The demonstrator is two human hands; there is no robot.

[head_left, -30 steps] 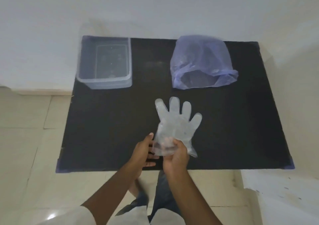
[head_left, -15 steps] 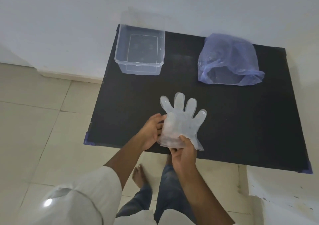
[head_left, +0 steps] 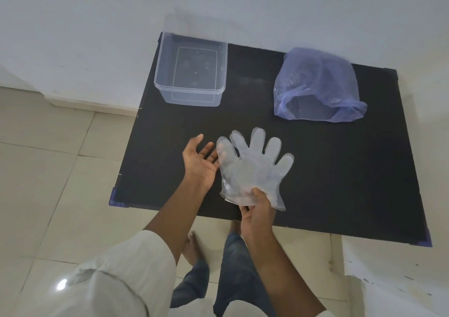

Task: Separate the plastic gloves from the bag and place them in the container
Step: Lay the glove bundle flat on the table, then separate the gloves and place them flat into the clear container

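Note:
My right hand (head_left: 256, 208) pinches the cuff of a clear plastic glove (head_left: 252, 168), held upright with its fingers spread, above the near part of the black table (head_left: 328, 183). My left hand (head_left: 200, 161) is open, palm up, just left of the glove, its fingertips close to the glove's thumb. It holds nothing. A clear rectangular plastic container (head_left: 192, 71) stands at the table's far left corner; its inside looks bare. A bluish translucent plastic bag (head_left: 318, 86) lies at the far right, mouth toward me; what it holds cannot be made out.
The table stands against a white wall. A tiled floor (head_left: 48, 183) lies to the left and below, with my legs and bare foot at the near edge. A white ledge (head_left: 393, 280) is at the lower right.
My left hand has let go of the glove and opened, moving left. The right hand still holds the glove's cuff. The camera view has shifted, so the table sits further right.

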